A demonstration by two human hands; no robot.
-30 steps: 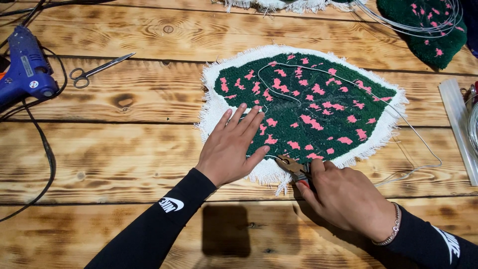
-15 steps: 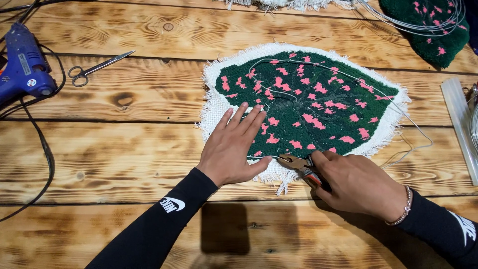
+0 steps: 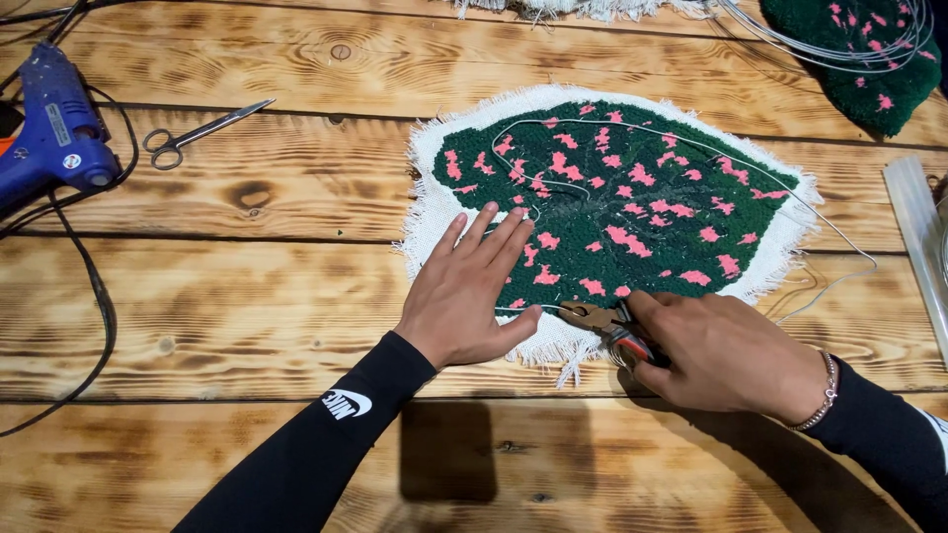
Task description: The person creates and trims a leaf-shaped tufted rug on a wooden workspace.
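Left hand point(image 3: 469, 296) flat on tufted leaf's point(image 3: 612, 207) fringed edge — right hand point(image 3: 726, 350) grips pliers point(image 3: 604, 324), apparently pinching wire; bare table point(image 3: 247, 296) leftward.

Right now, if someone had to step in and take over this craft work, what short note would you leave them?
Left hand: flat, pressing the green and pink tufted piece near its lower left edge.
Right hand: holds pliers at the piece's lower edge, tips at the wire.
Done: wire lies along most of the outline.
Left: the lower edge; a loose wire end trails off right.
Nearby: scissors and blue glue gun, far left.
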